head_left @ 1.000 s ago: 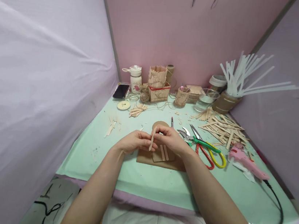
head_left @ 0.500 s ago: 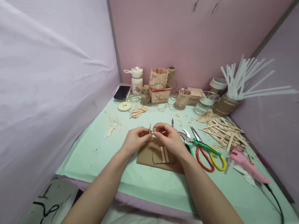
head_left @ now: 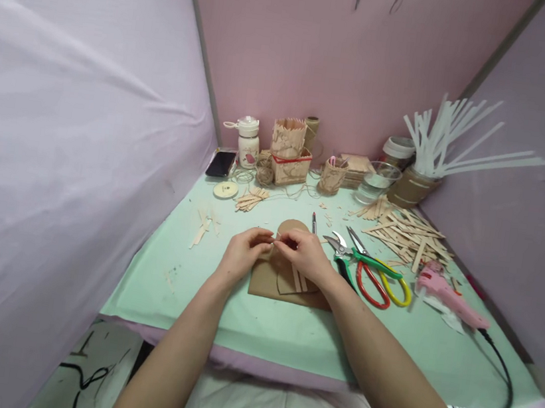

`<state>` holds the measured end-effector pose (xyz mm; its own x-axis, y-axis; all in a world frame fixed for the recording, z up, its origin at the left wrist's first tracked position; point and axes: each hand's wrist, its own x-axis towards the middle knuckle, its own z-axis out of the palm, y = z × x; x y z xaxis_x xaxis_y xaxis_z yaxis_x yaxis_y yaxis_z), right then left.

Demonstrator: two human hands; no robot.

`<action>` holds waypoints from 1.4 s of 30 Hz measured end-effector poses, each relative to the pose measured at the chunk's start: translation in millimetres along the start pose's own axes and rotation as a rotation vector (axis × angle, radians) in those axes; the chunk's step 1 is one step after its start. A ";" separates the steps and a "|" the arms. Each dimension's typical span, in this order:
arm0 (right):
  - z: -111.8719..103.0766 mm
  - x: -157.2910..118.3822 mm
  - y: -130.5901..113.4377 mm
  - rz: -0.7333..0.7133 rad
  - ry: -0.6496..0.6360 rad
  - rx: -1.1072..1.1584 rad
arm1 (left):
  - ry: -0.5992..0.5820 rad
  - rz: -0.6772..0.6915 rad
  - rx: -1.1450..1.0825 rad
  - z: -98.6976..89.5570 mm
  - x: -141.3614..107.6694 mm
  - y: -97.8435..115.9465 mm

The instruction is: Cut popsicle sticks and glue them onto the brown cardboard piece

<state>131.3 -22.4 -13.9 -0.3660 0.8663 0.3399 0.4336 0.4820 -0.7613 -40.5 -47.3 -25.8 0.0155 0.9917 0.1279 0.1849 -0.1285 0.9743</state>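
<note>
My left hand (head_left: 246, 251) and my right hand (head_left: 303, 255) meet fingertip to fingertip above the cardboard. Both are closed in a pinch on a small pale piece of craft stick (head_left: 275, 237), mostly hidden by the fingers. Under them lies a brown cardboard sheet (head_left: 262, 284) with a rounded cardboard cut-out (head_left: 294, 225) on it. Pale stick strips (head_left: 300, 280) rest on the cut-out's lower part, partly covered by my right hand. Just right of that hand are green-handled pruning shears (head_left: 343, 257) and scissors (head_left: 372, 289) with red and yellow handles.
A pink glue gun (head_left: 453, 300) with a black cord lies at the right, near a heap of craft sticks (head_left: 409, 235). Along the back stand a white bottle (head_left: 248, 150), wooden boxes (head_left: 291, 168), a water bowl (head_left: 375, 185) and a jar of glue sticks (head_left: 412, 188).
The craft stick piece stood upright at my left fingertips; now it barely shows between both hands. My fingertips have come closer together, and the cut-out's rounded top shows more.
</note>
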 end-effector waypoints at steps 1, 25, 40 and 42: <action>0.3 0.0 1.1 -0.009 -0.019 0.001 | -0.030 -0.006 0.007 -1.6 0.9 -0.7; 1.5 0.6 -1.8 0.147 -0.077 0.229 | -0.116 0.061 0.230 -0.9 -0.7 -1.7; -15.1 1.5 7.0 0.520 -0.256 0.785 | -0.437 -0.559 -0.467 -6.8 -3.8 14.5; -14.7 0.9 6.4 0.540 -0.258 0.802 | -0.441 -0.575 -0.454 -6.8 -3.3 12.8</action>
<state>145.8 -16.6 -10.3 -0.4928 0.8422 -0.2189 -0.0544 -0.2809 -0.9582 -44.9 -52.3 -12.4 0.4386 0.8042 -0.4011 -0.1294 0.4982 0.8574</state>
